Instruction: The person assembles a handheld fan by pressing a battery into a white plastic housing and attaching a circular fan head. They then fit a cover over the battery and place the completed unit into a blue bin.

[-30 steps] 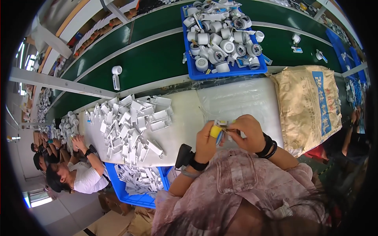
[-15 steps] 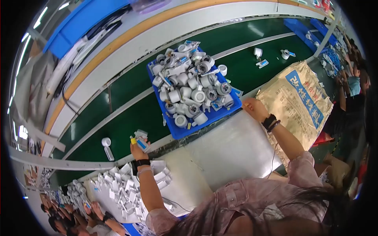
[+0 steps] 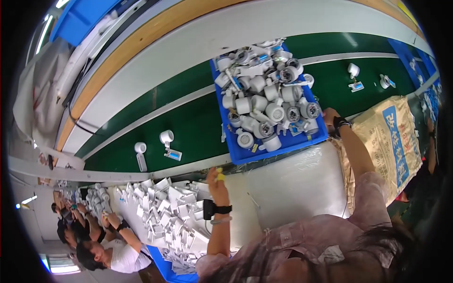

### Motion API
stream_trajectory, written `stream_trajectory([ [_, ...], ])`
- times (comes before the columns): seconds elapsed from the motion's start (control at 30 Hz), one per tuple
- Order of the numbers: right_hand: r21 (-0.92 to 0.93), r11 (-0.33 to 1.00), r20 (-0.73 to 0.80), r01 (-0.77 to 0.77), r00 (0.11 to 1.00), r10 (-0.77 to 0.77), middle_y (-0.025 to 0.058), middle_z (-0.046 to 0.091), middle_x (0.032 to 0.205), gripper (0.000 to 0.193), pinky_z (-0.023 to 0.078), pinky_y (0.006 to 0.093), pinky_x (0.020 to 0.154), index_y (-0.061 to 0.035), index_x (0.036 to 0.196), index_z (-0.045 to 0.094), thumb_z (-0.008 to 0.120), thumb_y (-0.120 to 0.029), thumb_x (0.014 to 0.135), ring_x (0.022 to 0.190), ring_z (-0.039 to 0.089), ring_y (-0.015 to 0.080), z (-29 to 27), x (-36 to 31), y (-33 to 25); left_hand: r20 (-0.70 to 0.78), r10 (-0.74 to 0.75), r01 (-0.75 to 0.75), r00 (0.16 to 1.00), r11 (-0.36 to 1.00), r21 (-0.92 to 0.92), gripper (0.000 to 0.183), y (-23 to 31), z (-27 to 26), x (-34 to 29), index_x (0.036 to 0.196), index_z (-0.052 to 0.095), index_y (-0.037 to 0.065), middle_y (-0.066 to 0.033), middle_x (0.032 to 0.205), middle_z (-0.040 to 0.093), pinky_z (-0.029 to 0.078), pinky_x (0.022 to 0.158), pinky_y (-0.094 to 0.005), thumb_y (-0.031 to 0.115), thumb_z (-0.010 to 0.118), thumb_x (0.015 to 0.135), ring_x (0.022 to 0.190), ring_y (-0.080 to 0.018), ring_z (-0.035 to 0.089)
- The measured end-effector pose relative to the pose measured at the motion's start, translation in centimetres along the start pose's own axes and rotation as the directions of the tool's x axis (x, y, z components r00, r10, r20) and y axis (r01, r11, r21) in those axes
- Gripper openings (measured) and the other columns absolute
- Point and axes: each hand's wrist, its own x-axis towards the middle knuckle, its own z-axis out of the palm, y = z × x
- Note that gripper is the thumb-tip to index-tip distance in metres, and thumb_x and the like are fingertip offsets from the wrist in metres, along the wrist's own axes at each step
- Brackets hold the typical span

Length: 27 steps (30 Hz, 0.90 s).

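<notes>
Right hand [image 3: 329, 118] fingers hidden behind blue bin [image 3: 283, 144] rim; grip state indeterminate. Yellow item [image 3: 220, 176] in left hand [image 3: 216, 183] grip too small to identify.

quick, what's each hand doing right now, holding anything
Left hand: closed on a small yellow piece, above the pile of white parts.
Right hand: at the blue bin edge; grip cannot be told.

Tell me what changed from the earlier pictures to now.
The hands parted from the small yellow piece they worked on together. The right hand reached out to the blue bin's near corner. The left hand moved toward the green belt, holding the yellow piece. The bin's white parts and the white pile stayed.
</notes>
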Motion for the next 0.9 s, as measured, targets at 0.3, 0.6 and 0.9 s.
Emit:
stream_trajectory([
  [0.3, 0.969, 0.228, 0.085, -0.095, 0.995, 0.052, -0.0009, 0.043, 0.051, 0.026, 0.029, 0.0238, 0.034, -0.0085, 0.080, 0.055, 0.062, -0.033, 0.085, 0.037, 0.041, 0.0091, -7.2, -7.4, -0.1, 0.576, -0.333, 0.596, 0.746, 0.720, -0.355, 0.026, 11.1, 2.7, -8.5, 0.112, 0.057, 0.004, -0.0065, 0.109, 0.062, 0.050, 0.075, -0.0260, -0.002, 0.044, 0.090, 0.090, -0.0155, 0.062],
  [0.6, 0.828, 0.545, -0.144, 0.136, 0.989, -0.028, -0.0009, 0.048, 0.066, 0.032, 0.039, 0.0216, 0.040, -0.0021, 0.089, 0.052, 0.057, -0.033, 0.093, 0.045, 0.048, 0.0066, -0.8, -29.7, -8.6, 0.849, -0.093, 0.671, 0.519, 0.661, -0.338, 0.030, 17.7, 8.7, -9.8, 0.119, 0.054, 0.002, -0.0105, 0.114, 0.060, 0.049, 0.080, -0.0297, 0.021, 0.042, 0.098, 0.095, -0.0182, 0.062],
  [0.9, 0.808, 0.511, -0.104, 0.292, 0.926, -0.364, 0.0052, 0.061, 0.087, 0.020, 0.046, 0.0284, 0.076, -0.0021, 0.105, 0.055, 0.057, -0.017, 0.093, 0.082, 0.059, 0.0124, 5.5, -35.4, -6.5, 0.881, -0.201, 0.778, 0.429, 0.577, -0.247, 0.021, 20.4, 6.2, -9.8, 0.114, 0.047, 0.005, -0.0104, 0.092, 0.062, 0.052, 0.064, -0.0294, 0.015, 0.043, 0.097, 0.072, -0.0164, 0.062],
])
